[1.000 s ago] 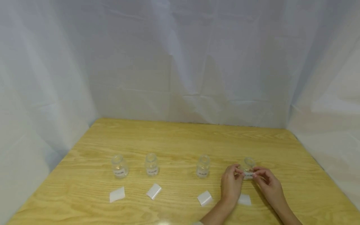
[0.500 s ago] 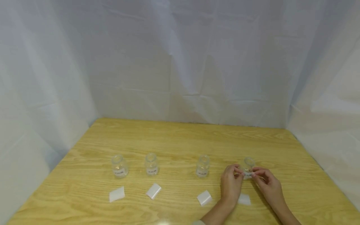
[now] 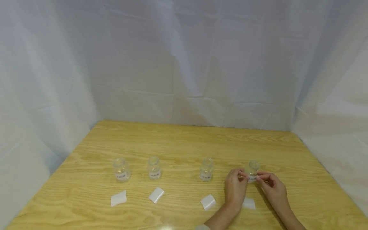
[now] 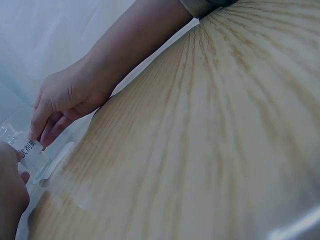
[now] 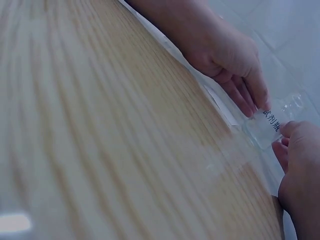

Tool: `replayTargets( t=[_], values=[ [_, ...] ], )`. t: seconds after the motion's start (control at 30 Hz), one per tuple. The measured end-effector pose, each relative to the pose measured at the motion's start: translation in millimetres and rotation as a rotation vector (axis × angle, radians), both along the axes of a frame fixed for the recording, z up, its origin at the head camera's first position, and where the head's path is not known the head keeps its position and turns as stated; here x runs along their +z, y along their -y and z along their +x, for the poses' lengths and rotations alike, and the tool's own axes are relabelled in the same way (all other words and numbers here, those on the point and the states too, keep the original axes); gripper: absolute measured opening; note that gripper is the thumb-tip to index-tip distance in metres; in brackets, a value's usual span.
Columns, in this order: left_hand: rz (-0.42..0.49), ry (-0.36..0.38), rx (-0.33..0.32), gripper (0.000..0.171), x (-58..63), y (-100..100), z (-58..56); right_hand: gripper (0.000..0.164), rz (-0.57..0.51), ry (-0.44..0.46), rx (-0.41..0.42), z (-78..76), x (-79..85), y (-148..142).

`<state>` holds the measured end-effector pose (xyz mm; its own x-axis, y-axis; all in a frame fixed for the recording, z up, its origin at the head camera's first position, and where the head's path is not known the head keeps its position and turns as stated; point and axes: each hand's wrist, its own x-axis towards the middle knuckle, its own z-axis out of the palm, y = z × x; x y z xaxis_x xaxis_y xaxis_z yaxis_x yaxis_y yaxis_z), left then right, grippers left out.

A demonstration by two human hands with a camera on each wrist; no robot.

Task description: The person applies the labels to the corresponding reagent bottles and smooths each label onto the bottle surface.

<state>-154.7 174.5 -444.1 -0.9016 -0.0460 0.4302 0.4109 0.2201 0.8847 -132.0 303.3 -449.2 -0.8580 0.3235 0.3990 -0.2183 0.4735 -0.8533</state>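
Observation:
A small clear glass bottle (image 3: 254,165) stands upright at the right of the row, between the two hands. On its front lies a white label (image 5: 271,120) with dark printed characters. My left hand (image 3: 235,187) pinches the label's left end. The right end is between the thumb and fingers of my right hand (image 3: 273,189). Both wrist views show the fingertips at the label's edges, close against the glass. Whether the label sticks fully to the bottle cannot be told. A white backing paper (image 3: 249,203) lies in front, partly hidden by the left wrist.
Three more labelled glass bottles stand to the left: one nearest the hands (image 3: 206,169), a middle bottle (image 3: 154,167) and a far-left bottle (image 3: 121,170). Before them lie white papers (image 3: 208,202), (image 3: 156,195), (image 3: 118,198). White curtains (image 3: 184,64) enclose the wooden table (image 3: 178,140).
The view has shifted very slightly. Both hands stay at the label's ends, and the label between them shows less of its face in the head view than before.

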Motion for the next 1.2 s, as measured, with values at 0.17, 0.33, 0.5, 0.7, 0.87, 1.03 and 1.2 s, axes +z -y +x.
replayTargets(
  t=[0.17,0.33,0.5,0.7,0.87,1.03,1.2],
  values=[
    [0.025,0.026,0.019,0.029,-0.6,0.5,-0.5,0.014,-0.022,0.04,0.001,2.0,3.1,-0.2],
    [0.059,0.067,-0.02,0.03,1.7,2.0,0.8,0.016,-0.123,0.014,0.065,2.1,3.1,-0.9],
    [0.066,0.092,-0.049,0.03,3.3,2.8,1.7,0.022,-0.187,-0.032,0.127,2.9,1.6,-2.3],
    [-0.048,0.086,-0.027,0.036,2.0,2.2,1.4,0.03,-0.214,-0.068,0.24,4.5,0.5,-4.7],
    [-0.111,0.057,-0.064,0.046,1.0,3.1,0.9,0.046,-0.077,0.019,0.286,3.7,-0.2,-6.0],
    [-0.064,0.062,-0.095,0.049,2.8,4.0,1.5,0.05,0.068,0.028,0.259,0.8,-2.6,-7.3],
    [-0.005,0.058,-0.105,0.048,1.6,4.4,1.6,0.042,0.092,-0.028,0.229,1.5,-3.0,-7.9]
  ],
)
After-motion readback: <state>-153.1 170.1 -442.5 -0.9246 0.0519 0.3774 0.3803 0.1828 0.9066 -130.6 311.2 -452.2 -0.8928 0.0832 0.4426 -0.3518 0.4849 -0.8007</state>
